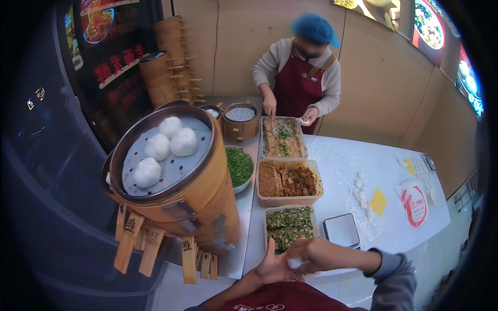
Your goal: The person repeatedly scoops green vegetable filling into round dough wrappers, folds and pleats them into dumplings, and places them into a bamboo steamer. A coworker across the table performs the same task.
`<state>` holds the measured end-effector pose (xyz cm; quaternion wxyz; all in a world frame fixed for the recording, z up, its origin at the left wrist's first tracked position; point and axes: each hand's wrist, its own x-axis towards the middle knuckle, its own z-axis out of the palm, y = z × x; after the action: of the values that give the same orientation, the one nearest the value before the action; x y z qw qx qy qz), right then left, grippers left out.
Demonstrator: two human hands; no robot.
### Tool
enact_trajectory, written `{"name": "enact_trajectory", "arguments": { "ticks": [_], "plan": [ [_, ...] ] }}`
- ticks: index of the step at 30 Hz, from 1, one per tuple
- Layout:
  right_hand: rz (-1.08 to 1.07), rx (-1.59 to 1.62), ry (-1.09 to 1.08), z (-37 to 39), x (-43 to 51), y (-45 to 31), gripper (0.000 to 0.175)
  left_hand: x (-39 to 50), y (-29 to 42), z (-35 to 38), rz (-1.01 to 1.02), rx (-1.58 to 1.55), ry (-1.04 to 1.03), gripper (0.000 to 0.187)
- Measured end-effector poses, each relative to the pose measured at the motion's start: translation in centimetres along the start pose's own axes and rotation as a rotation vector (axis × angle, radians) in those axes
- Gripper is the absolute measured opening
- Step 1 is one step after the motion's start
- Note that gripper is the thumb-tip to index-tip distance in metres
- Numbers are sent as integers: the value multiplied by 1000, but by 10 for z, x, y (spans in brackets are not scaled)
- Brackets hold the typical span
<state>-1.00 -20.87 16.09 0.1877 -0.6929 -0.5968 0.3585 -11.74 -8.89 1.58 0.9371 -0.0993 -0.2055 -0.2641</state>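
Note:
Low in the head view, my left hand (274,266) is turned palm up with its thumb raised, beside the near tub of chopped green filling (290,223). Over its palm is my right hand (317,254), with curled fingers around a small whitish piece (296,263), probably dough; blur hides its shape. Further off stand a tub of reddish-brown filling (288,182) and a tub of minced filling with green bits (284,142). On the left, several white buns (183,142) sit on a perforated liner in the top bamboo steamer (221,171) of a tall stack.
A co-worker (299,74) stands across the table, hands at the far tub. A bowl of chopped greens (239,167) is beside the steamers. On the floured table (334,155) lie small dough pieces (362,194), a yellow scraper (378,202), a black-rimmed tray (341,230) and a plastic bag (414,204).

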Motion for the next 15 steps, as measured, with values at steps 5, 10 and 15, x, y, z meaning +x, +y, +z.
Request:
{"name": "enact_trajectory", "arguments": {
  "ticks": [5, 10, 15],
  "plan": [
    [-413, 132, 132, -114, 17, -90, 42, -17, 6, 13, -22, 326, 182, 104],
    [-395, 117, 347, -177, 101, -179, 33, -28, 15, 15, 186, 272, 125, 99],
    [-341, -488, 267, -160, 155, -202, 29, -43, 21, 15, 322, 245, 79, 94]
  ]
}}
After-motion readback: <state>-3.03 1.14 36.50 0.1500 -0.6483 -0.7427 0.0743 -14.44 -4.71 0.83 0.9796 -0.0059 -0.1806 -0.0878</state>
